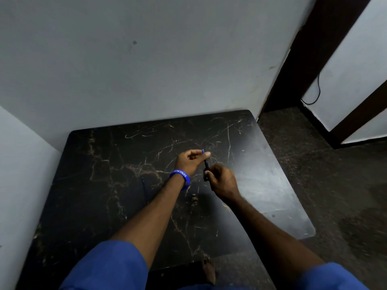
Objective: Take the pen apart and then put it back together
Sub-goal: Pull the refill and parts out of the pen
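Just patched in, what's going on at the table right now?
A person is working on a pen over a dark marble-patterned table. The right hand grips the dark pen barrel, while the left hand pinches a small blue piece at its upper end. Whether that piece is coming off or going on cannot be told. A thin dark part lies on the table beside the left forearm.

Dim, cool indoor light, no lamp in your view. Glare: a pale sheen across the right part of the dark table [270, 185], washing out its veining there. Shadows: soft, weak, falling on the tabletop under your forearms. Blur: your right hand [222, 181] is smeared by motion; your left hand [191, 159] reads sharper. Distortion: strong wide-angle bending (walls and table edges bow outward toward the corners). Fine grain throughout dark areas.
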